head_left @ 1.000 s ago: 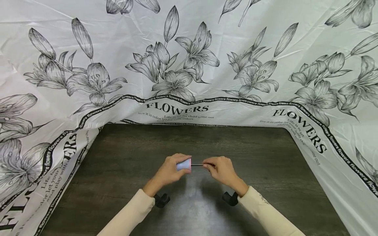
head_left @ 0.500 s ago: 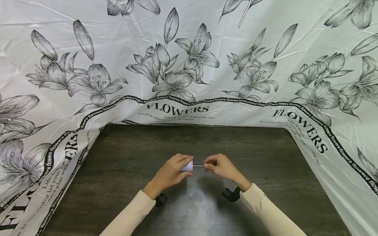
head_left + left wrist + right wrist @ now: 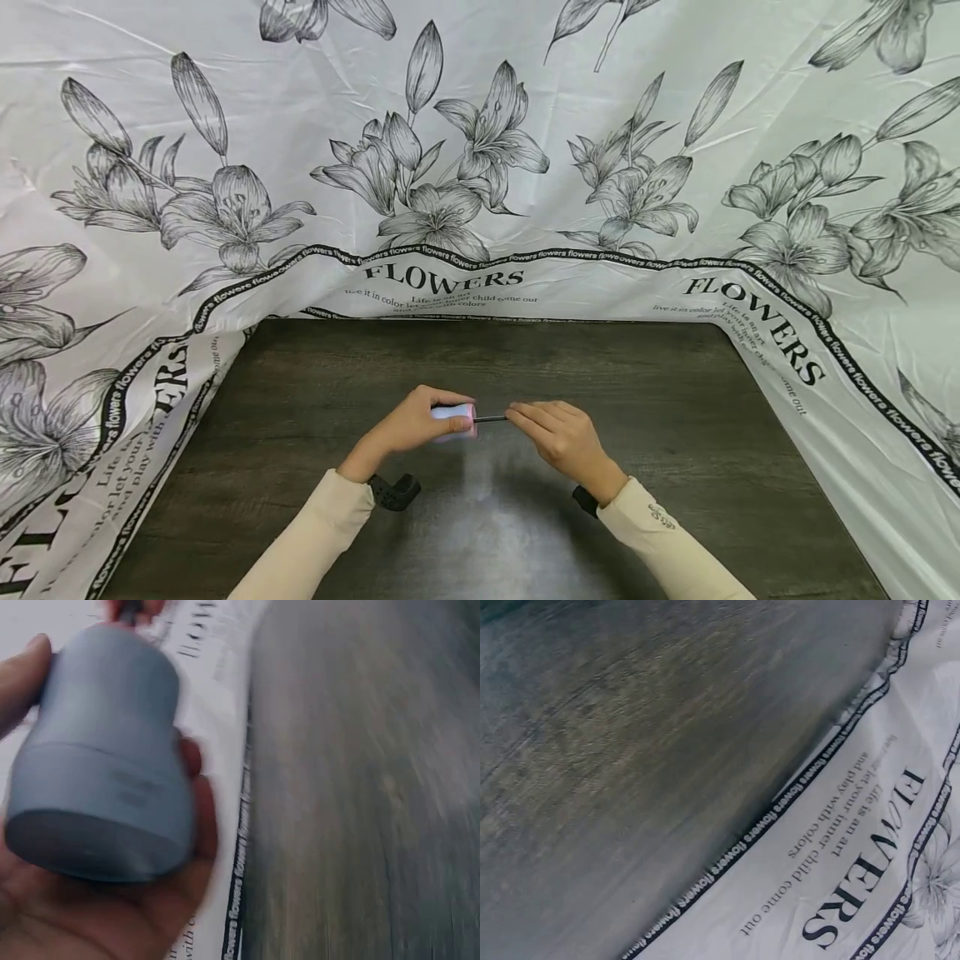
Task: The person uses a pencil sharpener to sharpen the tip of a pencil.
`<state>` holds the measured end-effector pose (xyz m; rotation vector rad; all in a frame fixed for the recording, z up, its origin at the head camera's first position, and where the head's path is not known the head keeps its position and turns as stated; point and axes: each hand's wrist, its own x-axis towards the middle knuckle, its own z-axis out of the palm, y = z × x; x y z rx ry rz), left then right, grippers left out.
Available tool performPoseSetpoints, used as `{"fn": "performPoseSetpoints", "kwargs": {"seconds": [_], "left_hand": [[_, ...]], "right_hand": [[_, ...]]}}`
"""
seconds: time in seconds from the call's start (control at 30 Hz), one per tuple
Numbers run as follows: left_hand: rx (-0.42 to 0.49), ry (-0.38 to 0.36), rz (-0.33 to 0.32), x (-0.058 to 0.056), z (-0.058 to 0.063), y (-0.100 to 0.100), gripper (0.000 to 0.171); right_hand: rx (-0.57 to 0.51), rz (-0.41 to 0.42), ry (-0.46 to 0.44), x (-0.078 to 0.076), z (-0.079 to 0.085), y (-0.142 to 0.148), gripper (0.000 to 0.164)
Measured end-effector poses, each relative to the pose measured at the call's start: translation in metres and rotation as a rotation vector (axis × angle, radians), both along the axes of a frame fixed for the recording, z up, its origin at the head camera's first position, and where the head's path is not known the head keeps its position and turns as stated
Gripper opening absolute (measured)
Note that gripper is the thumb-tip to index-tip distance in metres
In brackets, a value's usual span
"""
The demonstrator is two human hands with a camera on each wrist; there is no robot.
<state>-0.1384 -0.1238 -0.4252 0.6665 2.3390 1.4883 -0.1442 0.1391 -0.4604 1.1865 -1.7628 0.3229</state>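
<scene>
Left hand (image 3: 411,419) shifted left, gripping smooth, waisted bluish cylinder (image 3: 448,411); right hand (image 3: 562,433) pinching slim straight rod (image 3: 491,418).

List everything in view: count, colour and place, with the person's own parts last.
Table: one, dark, below the hands
Sheet: one visible expanse, white with black flowers and lettering, behind and along both sides of the table
Cylinder: one, pale blue with pink end, in the left hand
Rod: one, dark, between the pink end and the right hand
Wrist mounts: two, black, one per wrist
Sleeves: two, cream, on both arms
Hands: two, bare, mid-view
</scene>
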Motion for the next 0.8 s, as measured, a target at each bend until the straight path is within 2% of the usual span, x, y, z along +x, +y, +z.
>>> {"fn": "performPoseSetpoints", "kwargs": {"seconds": [0.07,0.17,0.23,0.3,0.37,0.43,0.57,0.67,0.73,0.8], "left_hand": [[0.029,-0.061,-0.037,-0.001,0.001,-0.003,0.046],[0.040,-0.078,-0.056,-0.001,0.003,-0.002,0.046],[0.000,-0.034,-0.039,0.002,0.005,0.001,0.045],[-0.058,0.045,-0.016,0.005,0.006,0.004,0.045],[-0.119,0.167,0.002,0.009,0.005,0.008,0.046],[-0.166,0.330,0.023,0.012,0.001,0.011,0.047],[-0.196,0.691,0.056,0.016,-0.014,0.015,0.052],[-0.226,0.959,0.043,0.017,-0.025,0.017,0.056],[-0.261,1.139,0.026,0.017,-0.031,0.018,0.053],[-0.291,1.292,0.018,0.017,-0.035,0.019,0.046]], "right_hand": [[-0.018,0.035,0.042,0.000,0.000,-0.001,0.022],[-0.041,0.058,0.051,0.001,-0.002,-0.001,0.022],[-0.042,0.061,0.000,0.002,-0.004,-0.002,0.024],[-0.042,0.074,-0.104,0.004,-0.006,-0.003,0.023],[-0.049,0.104,-0.265,0.004,-0.006,-0.003,0.019],[-0.055,0.138,-0.463,0.005,-0.002,-0.003,0.014],[-0.049,0.173,-0.996,0.003,0.009,0.001,0.016],[-0.041,0.220,-1.406,-0.004,0.017,0.006,0.019],[-0.045,0.269,-1.630,-0.010,0.020,0.009,0.022],[-0.050,0.328,-1.800,-0.015,0.022,0.013,0.025]]}}
